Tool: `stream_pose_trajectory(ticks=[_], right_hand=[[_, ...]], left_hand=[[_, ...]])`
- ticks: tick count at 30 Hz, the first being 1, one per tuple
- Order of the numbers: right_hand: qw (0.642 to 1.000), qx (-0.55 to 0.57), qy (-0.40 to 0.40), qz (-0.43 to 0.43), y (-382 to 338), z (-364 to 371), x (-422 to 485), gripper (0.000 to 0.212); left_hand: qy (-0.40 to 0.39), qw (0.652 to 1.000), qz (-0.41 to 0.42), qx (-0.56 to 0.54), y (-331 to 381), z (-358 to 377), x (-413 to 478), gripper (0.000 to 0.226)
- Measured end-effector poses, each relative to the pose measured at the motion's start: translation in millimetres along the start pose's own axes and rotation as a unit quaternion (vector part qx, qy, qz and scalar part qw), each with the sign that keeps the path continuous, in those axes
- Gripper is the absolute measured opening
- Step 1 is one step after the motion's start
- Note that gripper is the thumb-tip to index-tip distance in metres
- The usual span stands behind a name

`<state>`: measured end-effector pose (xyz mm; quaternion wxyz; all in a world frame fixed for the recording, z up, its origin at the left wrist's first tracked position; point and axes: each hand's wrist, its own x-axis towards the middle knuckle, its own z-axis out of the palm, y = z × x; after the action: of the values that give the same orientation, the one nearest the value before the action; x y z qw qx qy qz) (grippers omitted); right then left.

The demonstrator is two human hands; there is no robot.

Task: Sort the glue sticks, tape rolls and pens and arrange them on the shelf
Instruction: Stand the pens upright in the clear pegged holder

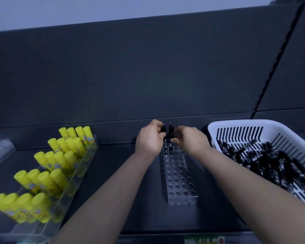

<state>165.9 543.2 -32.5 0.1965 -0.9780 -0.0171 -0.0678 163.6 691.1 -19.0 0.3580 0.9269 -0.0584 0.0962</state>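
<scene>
A clear acrylic pen holder (179, 180) with several round holes lies lengthwise on the dark shelf (113, 164). At its far end my left hand (149, 140) grips one upright black pen (163, 129), and my right hand (190, 139) pinches a second black pen (170, 130) right beside it. Both pens stand in the holder's back row. Several yellow glue sticks (48, 166) stand in rows in a clear tray (72, 187) on the left. A white slotted basket (245, 131) on the right holds several black pens (271, 161).
The dark back panel (148, 76) rises close behind the holder. A clear container (0, 150) sits blurred at the far left edge. A slotted upright rail (275, 67) runs diagonally at the right. The shelf's front edge carries a label (204, 241).
</scene>
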Motion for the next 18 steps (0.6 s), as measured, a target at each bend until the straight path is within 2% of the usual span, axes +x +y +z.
stream_pose_trajectory(ticks=[2, 7, 10, 15, 18], right_hand=[[1.000, -0.002, 0.001, -0.001, 2, -5, -1, 0.036], [0.997, -0.066, 0.023, -0.026, 13, -24, -10, 0.021], [0.994, -0.102, 0.037, -0.032, 25, -43, -24, 0.019], [0.987, -0.141, 0.070, 0.008, 75, -78, -54, 0.027], [0.983, -0.151, 0.085, 0.056, 115, -100, -75, 0.030]], left_hand=[[0.006, 1.000, 0.008, 0.004, 2, -3, -1, 0.032], [0.065, 0.995, 0.067, 0.046, 23, -12, -6, 0.032], [0.081, 0.988, 0.116, 0.067, 43, -9, -11, 0.028], [0.023, 0.986, 0.143, 0.083, 85, 20, -17, 0.024], [-0.042, 0.982, 0.159, 0.091, 111, 49, -21, 0.024]])
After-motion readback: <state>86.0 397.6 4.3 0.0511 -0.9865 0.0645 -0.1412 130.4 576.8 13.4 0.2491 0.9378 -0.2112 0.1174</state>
